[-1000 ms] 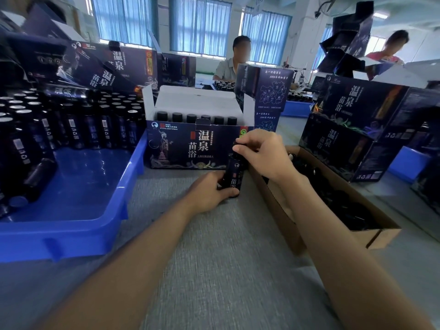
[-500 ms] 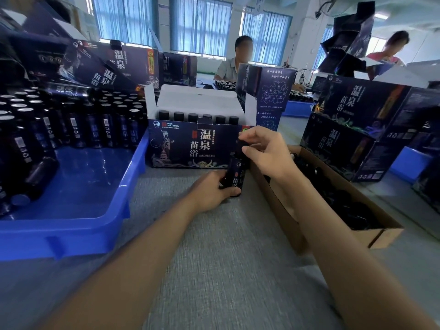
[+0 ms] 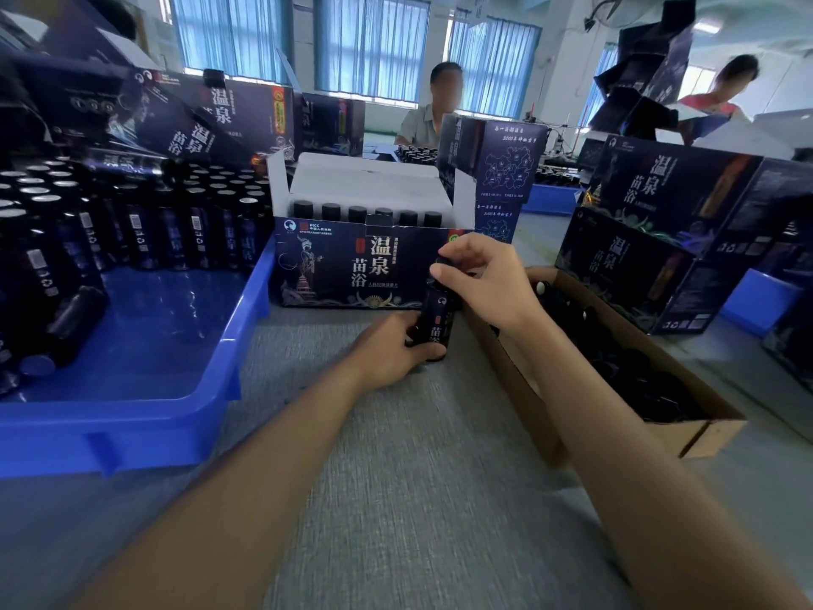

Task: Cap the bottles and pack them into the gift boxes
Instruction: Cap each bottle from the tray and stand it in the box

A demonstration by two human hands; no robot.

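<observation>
Cap under my right hand (image 3: 486, 281): hidden by my fingers, seating not readable. Bottle (image 3: 435, 321): base covered by my left hand (image 3: 391, 352). Carton of caps (image 3: 686, 433): contents a dark mass, single caps indistinct. Blue tray (image 3: 132, 416): cut off at the left edge. Gift box (image 3: 352, 266): bottles inside showed tops only.

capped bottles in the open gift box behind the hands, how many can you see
6, standing in one row inside the open gift box, left to right. Its front wall hides all but their caps, so more could sit out of sight.
</observation>
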